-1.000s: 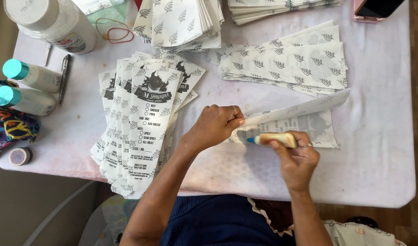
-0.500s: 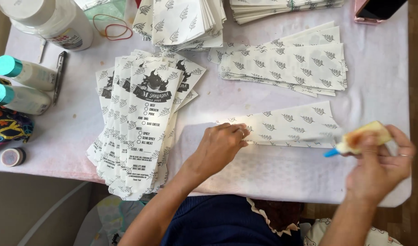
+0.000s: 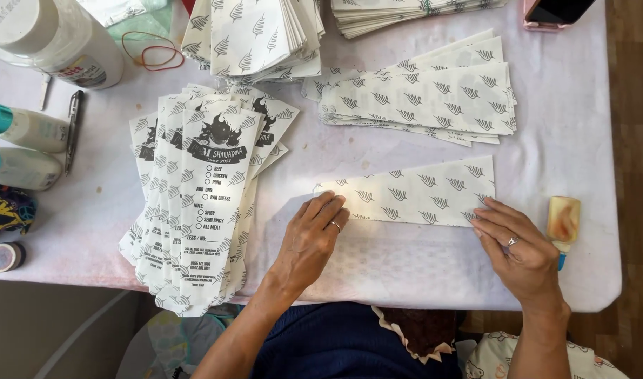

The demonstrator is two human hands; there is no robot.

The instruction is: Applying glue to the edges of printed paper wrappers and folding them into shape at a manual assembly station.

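My left hand [image 3: 313,237] and right hand [image 3: 516,247] lie open and flat, fingers together, pinning opposite ends of the folded patterned paper strip [image 3: 411,197] to the tabletop [image 3: 581,140], glue stick [image 3: 563,220] parked beside my right.

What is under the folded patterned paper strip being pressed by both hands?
The paper strip lies on a translucent sheet over the white tablecloth. Anything directly beneath it is covered.

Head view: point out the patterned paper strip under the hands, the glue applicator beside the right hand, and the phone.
patterned paper strip [image 3: 419,196], head view, on its printed middle.
glue applicator [image 3: 563,219], head view, on its yellowish body.
phone [image 3: 556,10], head view, on its dark screen at the table's far corner.
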